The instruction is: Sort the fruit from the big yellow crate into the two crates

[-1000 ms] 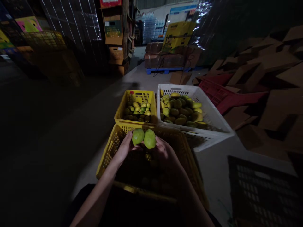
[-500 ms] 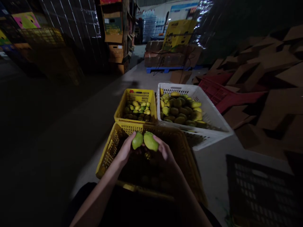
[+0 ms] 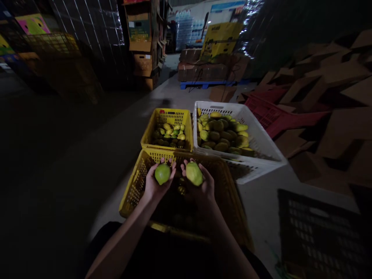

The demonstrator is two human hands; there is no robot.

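Note:
A round green lemon rests in my left hand, palm up with the fingers curled about it. In my right hand lies a longer, paler yellow-green lemon, likewise cupped from below. Both hands hover apart over the near yellow crate, whose inside is dark; a few fruits show dimly in it. Behind it stands a smaller-looking yellow crate with green and yellow lemons. To its right, a white crate holds a pile of mostly yellow lemons.
At right, a red crate leans among heaped cardboard boxes. A dark crate sits on the floor at lower right. Farther back are a blue pallet with cartons and a stack of boxes.
My hands have moved apart and rolled palm up, each keeping its lemon. The lemons, close side by side before, now have a wider gap between them.

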